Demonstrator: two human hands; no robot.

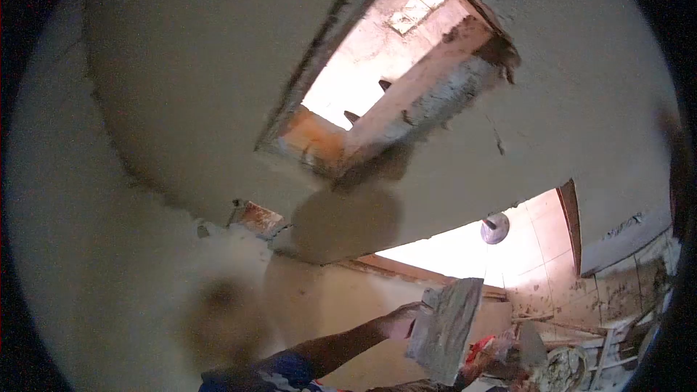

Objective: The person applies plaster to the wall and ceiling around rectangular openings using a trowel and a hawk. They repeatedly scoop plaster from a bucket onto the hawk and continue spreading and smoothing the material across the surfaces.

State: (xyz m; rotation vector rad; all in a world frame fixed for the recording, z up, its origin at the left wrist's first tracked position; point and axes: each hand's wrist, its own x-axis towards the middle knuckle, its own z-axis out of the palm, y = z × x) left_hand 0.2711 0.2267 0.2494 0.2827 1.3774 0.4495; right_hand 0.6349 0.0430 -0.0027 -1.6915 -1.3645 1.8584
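Observation:
My left hand (401, 321) reaches out from a dark blue sleeve and is closed on the edge of a flat grey board (444, 328), which is tilted and smeared with mortar-like material. My right hand (501, 363) is low in the view, just right of the board, and looks blurred. Something red (481, 348) shows beside it. A grey, blade-like piece (534, 345) is close to its right side. What its fingers hold cannot be made out.
A plastered wall (203, 101) has a rough-edged window opening (392, 94) high up. A bright doorway (537, 236) stands right of centre. At lower right are a round container (565, 369) of mortar-like material, a pale chair-like frame (604, 356) and stained tiles.

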